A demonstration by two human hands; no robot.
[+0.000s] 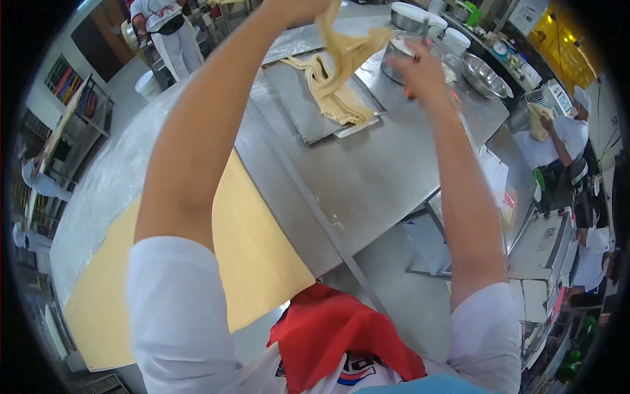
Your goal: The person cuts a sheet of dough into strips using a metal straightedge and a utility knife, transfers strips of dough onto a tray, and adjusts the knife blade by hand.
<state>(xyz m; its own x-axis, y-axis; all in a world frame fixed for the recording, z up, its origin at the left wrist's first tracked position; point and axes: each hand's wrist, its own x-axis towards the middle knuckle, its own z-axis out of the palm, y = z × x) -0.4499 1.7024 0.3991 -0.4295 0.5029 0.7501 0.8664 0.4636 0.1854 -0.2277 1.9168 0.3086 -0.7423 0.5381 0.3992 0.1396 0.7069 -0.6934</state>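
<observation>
My left hand [295, 8] is at the top edge, partly cut off, closed on strips of pale dough [348, 49] that hang down over a metal tray [289, 108]. More folded dough strips [335, 98] lie on that tray. My right hand [423, 73] is to the right of the hanging dough, beside a round metal container [394, 60]. Its fingers are curled round a tool with an orange-red handle [409, 90], blurred. A wide yellow dough sheet [252, 249] lies under and beside my left arm.
A steel table [354, 177] stands in front, with a long metal bar [308, 197] along its near part. Metal bowls [484, 75] and white tubs [456, 41] are at the back right. Co-workers stand at the right [567, 138] and top left [172, 33]. Papers [492, 172] lie at right.
</observation>
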